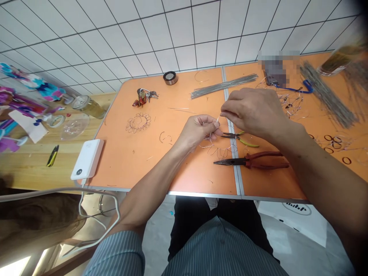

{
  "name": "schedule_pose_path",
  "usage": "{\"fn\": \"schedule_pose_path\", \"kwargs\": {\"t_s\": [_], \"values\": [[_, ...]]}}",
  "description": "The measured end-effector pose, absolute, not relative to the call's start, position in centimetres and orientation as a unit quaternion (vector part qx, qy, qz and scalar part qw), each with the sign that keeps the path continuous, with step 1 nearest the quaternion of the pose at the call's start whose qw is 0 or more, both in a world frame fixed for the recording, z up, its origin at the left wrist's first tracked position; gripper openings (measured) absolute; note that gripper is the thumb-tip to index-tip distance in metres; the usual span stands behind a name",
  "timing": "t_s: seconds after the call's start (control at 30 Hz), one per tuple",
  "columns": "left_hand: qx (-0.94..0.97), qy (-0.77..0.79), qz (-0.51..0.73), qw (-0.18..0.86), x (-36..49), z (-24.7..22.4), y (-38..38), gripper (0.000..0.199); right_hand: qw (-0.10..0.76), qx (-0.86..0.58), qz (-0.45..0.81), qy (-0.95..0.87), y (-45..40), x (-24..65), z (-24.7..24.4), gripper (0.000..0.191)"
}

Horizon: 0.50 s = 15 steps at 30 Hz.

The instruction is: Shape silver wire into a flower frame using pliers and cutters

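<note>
Between my two hands is a thin wire ring with looped petals (220,152), above the orange table. My left hand (199,130) pinches the ring near its top. Close beside it, my right hand (253,109) is closed with thumb and finger pressed together on a wire end (218,118). Just below lie small yellow-handled pliers (244,141), partly behind the ring. Nearer my body are red-handled long-nose pliers (250,160). A similar flower-shaped wire ring (138,123) rests flat on the left part of the table.
Bundles of straight wire (224,86) lie at the back, with a roll of tape (170,78) and keys (145,97) further left. Small dark rings (346,160) and tangled wire are at right. A white power bank (87,159) with a cable sits at the left edge.
</note>
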<state>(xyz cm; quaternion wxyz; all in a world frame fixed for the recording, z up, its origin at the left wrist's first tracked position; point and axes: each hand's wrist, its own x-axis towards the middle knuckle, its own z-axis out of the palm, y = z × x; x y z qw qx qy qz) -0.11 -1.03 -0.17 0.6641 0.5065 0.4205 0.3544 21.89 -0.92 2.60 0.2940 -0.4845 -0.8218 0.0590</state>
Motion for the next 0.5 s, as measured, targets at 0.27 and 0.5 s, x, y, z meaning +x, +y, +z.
{"fn": "schedule_pose_path", "kwargs": {"t_s": [0.27,0.5], "values": [[0.516,0.447,0.363,0.634,0.2,-0.2,-1.2,0.017,0.233,-0.505,0.039,-0.830,-0.5,21.5,3.5,0.028],[0.503,0.454,0.377,0.632,0.3,-0.1,-1.1,0.017,0.165,-0.552,0.041,-0.816,-0.4,20.5,5.2,0.025]]}}
